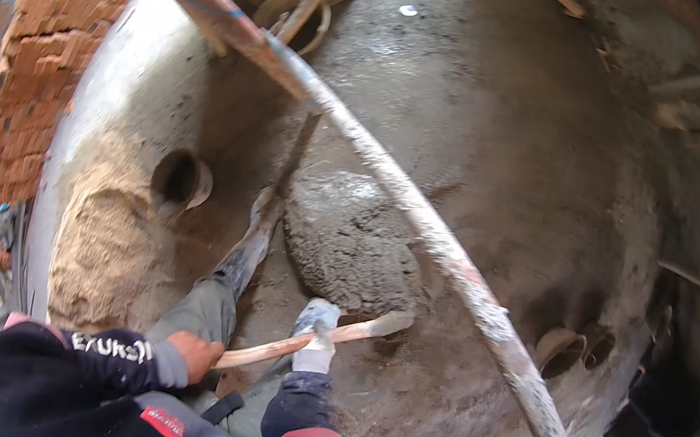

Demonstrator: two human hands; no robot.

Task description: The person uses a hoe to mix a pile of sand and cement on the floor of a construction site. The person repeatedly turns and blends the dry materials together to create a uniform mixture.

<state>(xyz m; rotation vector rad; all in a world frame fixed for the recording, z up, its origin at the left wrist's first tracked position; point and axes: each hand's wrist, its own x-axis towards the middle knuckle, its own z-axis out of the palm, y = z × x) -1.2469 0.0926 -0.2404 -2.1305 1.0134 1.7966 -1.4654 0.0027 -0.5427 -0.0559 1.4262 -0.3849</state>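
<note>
Wooden handle [261, 351] in hands [195, 356], bucket [202, 185] near sand [110, 243], dark inside

mortar heap [348, 255] right of sand pile [105, 252]; brick stack [42, 65] farther left.

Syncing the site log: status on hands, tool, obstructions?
Left hand closed on wooden tool handle; gloved right hand closed farther along. Tool's far end at near edge of grey mortar heap. Mortar-spattered pole crosses view diagonally.
</note>
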